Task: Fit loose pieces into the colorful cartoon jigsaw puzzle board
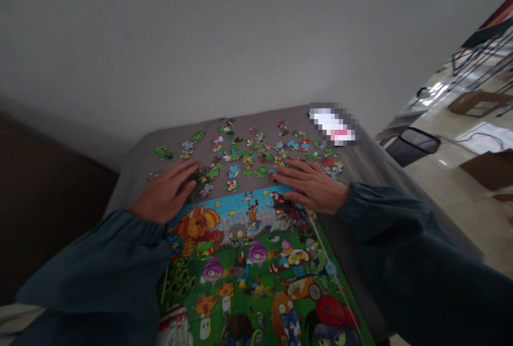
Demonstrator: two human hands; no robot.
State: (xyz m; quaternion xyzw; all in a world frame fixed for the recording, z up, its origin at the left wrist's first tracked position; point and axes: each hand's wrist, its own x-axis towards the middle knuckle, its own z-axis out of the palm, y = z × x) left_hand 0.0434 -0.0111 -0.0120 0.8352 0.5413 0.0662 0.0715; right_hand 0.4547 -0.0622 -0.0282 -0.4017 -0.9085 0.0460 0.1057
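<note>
A colourful cartoon jigsaw picture (pixel 248 266) lies flat on a grey-covered table (pixel 360 159), close to me. Beyond its far edge, several loose puzzle pieces (pixel 248 151) are scattered, mostly green, blue and red. My left hand (pixel 168 191) rests flat with fingers stretched out at the picture's far left corner, fingertips among the loose pieces. My right hand (pixel 310 183) lies flat, fingers extended leftward, at the picture's far right corner, touching pieces there. Neither hand grips anything. Both arms wear dark teal sleeves.
A blurred-out white object (pixel 332 124) lies at the table's far right corner. A plain grey wall stands behind the table. To the right are a black bin (pixel 412 146), cardboard boxes (pixel 476 103) and a glossy pale floor. Dark furniture sits at left.
</note>
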